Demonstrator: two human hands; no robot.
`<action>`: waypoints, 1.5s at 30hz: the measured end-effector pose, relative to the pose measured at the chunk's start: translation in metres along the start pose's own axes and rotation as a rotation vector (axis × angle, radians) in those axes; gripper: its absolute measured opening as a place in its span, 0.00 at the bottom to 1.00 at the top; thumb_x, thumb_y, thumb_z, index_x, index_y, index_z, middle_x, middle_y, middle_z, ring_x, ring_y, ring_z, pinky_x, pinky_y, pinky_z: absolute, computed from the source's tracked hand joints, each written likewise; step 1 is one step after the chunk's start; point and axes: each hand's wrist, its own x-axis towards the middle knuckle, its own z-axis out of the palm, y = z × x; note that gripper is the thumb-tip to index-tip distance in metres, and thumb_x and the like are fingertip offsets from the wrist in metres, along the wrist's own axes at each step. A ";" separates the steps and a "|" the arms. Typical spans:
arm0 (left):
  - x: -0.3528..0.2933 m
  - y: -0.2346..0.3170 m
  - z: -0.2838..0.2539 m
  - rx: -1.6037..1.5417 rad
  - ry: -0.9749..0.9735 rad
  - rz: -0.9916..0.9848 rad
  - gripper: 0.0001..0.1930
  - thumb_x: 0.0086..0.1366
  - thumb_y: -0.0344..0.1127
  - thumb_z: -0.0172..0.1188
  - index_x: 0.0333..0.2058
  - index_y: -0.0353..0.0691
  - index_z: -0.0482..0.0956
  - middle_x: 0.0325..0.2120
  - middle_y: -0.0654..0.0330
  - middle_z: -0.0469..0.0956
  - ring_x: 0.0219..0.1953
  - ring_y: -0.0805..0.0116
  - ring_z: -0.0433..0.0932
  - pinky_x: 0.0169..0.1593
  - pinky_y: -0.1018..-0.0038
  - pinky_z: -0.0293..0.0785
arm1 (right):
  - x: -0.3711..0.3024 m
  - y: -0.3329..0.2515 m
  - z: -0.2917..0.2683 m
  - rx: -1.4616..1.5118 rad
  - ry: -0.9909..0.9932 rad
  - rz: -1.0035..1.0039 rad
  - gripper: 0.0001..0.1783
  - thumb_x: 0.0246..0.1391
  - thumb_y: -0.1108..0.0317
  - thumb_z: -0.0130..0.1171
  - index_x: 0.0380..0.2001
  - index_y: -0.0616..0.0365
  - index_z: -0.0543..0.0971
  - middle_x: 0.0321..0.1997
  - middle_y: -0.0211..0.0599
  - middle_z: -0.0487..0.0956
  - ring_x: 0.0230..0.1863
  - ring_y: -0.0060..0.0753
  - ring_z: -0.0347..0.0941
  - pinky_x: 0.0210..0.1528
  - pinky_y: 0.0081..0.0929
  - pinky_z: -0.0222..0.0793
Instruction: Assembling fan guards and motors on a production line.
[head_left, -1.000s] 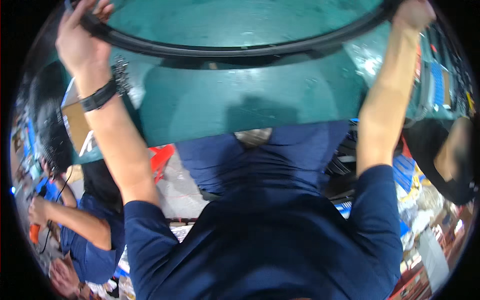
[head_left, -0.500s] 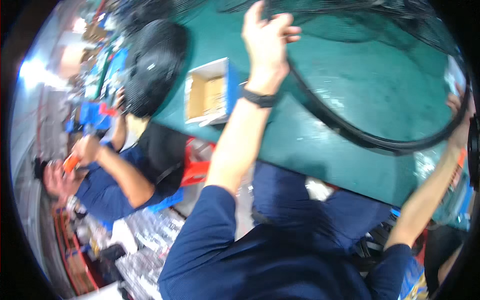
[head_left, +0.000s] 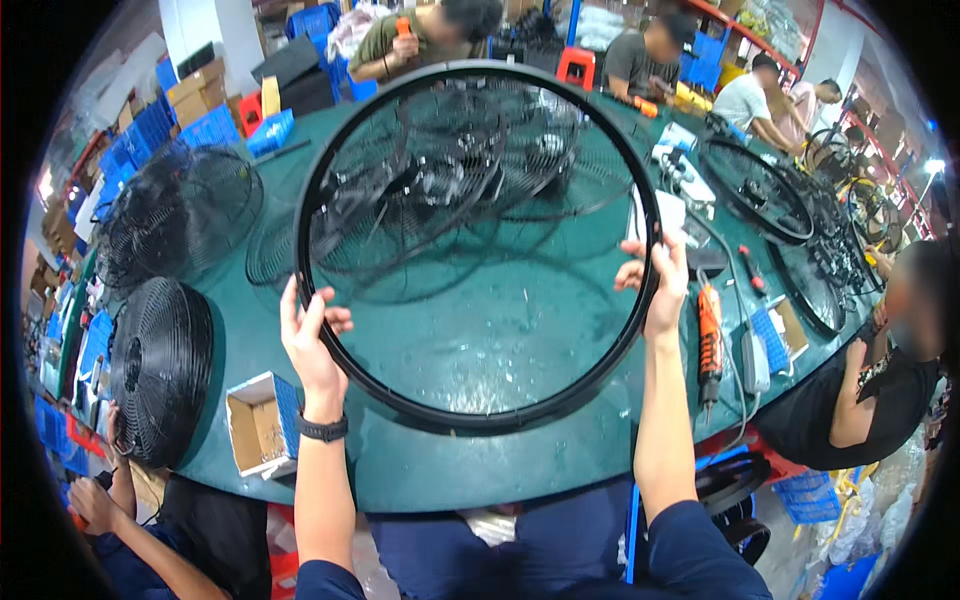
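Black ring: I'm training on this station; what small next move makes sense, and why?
Perhaps lower the black ring onto the near part of the green tabletop: the left hand and right hand hold its opposite sides, and the wire fan guards lie farther back.

A navy short-sleeved shirt (head_left: 700, 560) above dark navy trousers (head_left: 570, 530) — and, round the left wrist, a black strap (head_left: 322, 430); left hand (head_left: 316, 345) and right hand (head_left: 664, 285) both bare.
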 end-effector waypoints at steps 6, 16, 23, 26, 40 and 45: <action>0.001 0.003 0.004 -0.075 0.003 0.029 0.22 0.68 0.39 0.48 0.58 0.37 0.62 0.36 0.56 0.74 0.25 0.72 0.76 0.28 0.77 0.73 | 0.003 0.003 0.002 0.022 0.007 0.010 0.20 0.62 0.61 0.42 0.54 0.55 0.61 0.38 0.50 0.77 0.21 0.34 0.75 0.21 0.27 0.74; 0.002 -0.001 -0.002 -0.118 -0.017 0.125 0.23 0.70 0.44 0.41 0.59 0.38 0.61 0.37 0.55 0.74 0.25 0.70 0.76 0.27 0.76 0.73 | 0.007 0.011 0.004 0.128 0.024 -0.031 0.21 0.63 0.59 0.39 0.54 0.59 0.62 0.37 0.53 0.76 0.19 0.36 0.74 0.18 0.26 0.72; -0.001 0.007 -0.003 -0.193 -0.135 0.180 0.26 0.69 0.45 0.42 0.61 0.36 0.59 0.40 0.54 0.73 0.27 0.69 0.76 0.30 0.73 0.73 | -0.002 -0.002 0.008 0.144 0.064 -0.152 0.21 0.62 0.60 0.37 0.52 0.65 0.62 0.38 0.56 0.77 0.17 0.35 0.74 0.17 0.27 0.71; 0.005 0.006 -0.005 -0.269 -0.242 0.279 0.27 0.68 0.44 0.43 0.61 0.35 0.57 0.44 0.53 0.72 0.34 0.68 0.75 0.37 0.72 0.72 | -0.007 -0.008 0.014 0.163 0.111 -0.280 0.20 0.63 0.61 0.35 0.49 0.66 0.64 0.38 0.58 0.77 0.18 0.33 0.73 0.19 0.27 0.71; -0.003 0.018 0.015 -0.521 -0.475 0.534 0.18 0.64 0.30 0.51 0.51 0.28 0.69 0.44 0.50 0.74 0.44 0.63 0.74 0.44 0.75 0.70 | -0.010 -0.013 -0.028 -0.147 0.401 -0.640 0.32 0.67 0.50 0.31 0.38 0.70 0.77 0.27 0.37 0.80 0.27 0.21 0.70 0.32 0.20 0.66; 0.002 0.003 0.003 -0.220 -0.563 0.453 0.32 0.66 0.40 0.39 0.64 0.27 0.49 0.63 0.46 0.55 0.59 0.64 0.60 0.53 0.78 0.57 | -0.012 -0.015 -0.039 -0.332 0.589 -0.602 0.30 0.67 0.52 0.36 0.22 0.61 0.76 0.18 0.31 0.73 0.22 0.22 0.66 0.27 0.24 0.60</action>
